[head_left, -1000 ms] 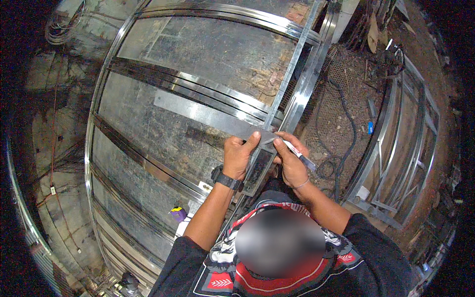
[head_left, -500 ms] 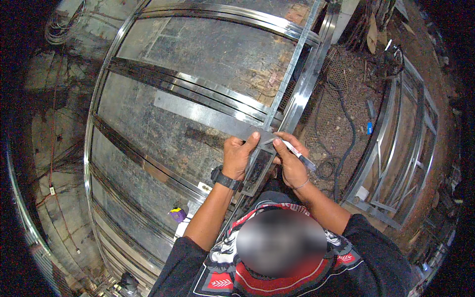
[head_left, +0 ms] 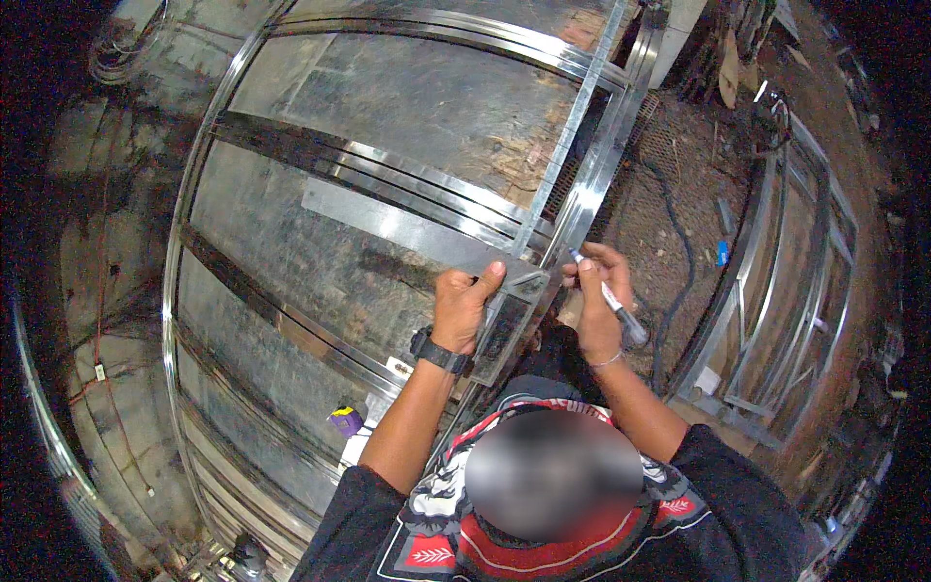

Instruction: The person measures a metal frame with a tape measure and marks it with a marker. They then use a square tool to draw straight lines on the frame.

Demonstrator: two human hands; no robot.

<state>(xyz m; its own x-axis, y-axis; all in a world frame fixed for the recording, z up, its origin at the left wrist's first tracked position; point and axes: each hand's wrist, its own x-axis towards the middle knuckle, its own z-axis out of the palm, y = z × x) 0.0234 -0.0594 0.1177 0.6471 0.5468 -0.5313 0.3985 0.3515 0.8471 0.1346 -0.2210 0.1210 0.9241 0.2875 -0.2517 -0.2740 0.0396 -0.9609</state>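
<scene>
A flat grey metal square [head_left: 388,221] lies across the steel frame, its long blade reaching to the upper left along a shiny double bar. My left hand [head_left: 464,306] grips it near its corner, thumb on top and the other fingers mostly hidden. Just right of that corner, my right hand [head_left: 603,301] holds a white marker pen [head_left: 609,294] in a pinch. The pen's blue tip points up and left, near the frame's outer rail [head_left: 593,189], and I cannot tell if it touches.
A large steel frame [head_left: 175,291] with several crossbars spans the work surface. A purple and yellow tape measure [head_left: 344,420] lies left of my left forearm. On the right are a black cable [head_left: 682,228], a small blue object [head_left: 722,253] and another metal frame [head_left: 766,291].
My right hand has moved right, off the square's corner, and the marker pen now stands apart from it, tip exposed. My left hand stays on the square.
</scene>
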